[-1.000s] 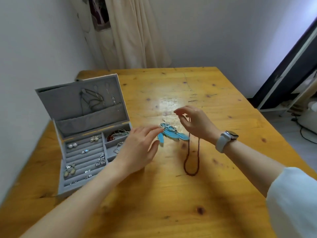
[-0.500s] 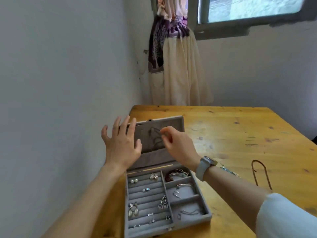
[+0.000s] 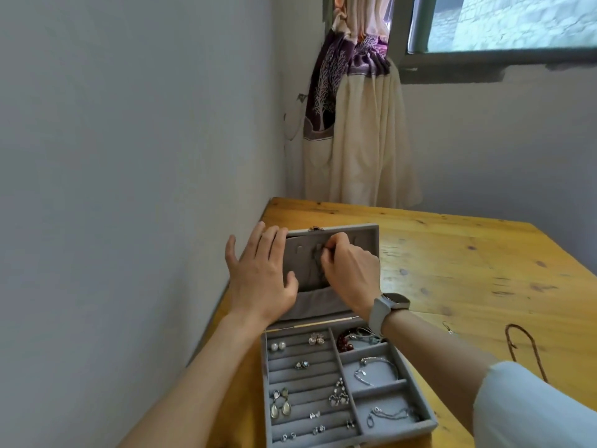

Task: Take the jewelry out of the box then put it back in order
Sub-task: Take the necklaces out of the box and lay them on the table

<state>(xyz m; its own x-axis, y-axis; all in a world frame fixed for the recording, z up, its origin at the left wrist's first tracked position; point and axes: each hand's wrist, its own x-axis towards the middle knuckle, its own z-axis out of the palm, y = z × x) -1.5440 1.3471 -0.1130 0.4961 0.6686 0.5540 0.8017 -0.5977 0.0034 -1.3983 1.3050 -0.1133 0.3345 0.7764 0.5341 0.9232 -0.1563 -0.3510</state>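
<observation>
At a wooden desk [image 3: 468, 270], a grey jewelry box [image 3: 342, 396] stands open, earrings and bracelets in its compartments. The left hand [image 3: 258, 279], now flat with fingers straight, braces the raised lid [image 3: 300, 253]; the right hand [image 3: 349, 270], moved from the desk, pinches a lid-hung necklace [image 3: 318, 265], likely removing it next.

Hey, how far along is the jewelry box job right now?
Early in the take-out stage. Done: a brown bead necklace and an earring lie on the table. In hand: the right hand pinches a necklace in the lid; the left hand steadies it. Left: the tray's earrings and bracelets.
</observation>
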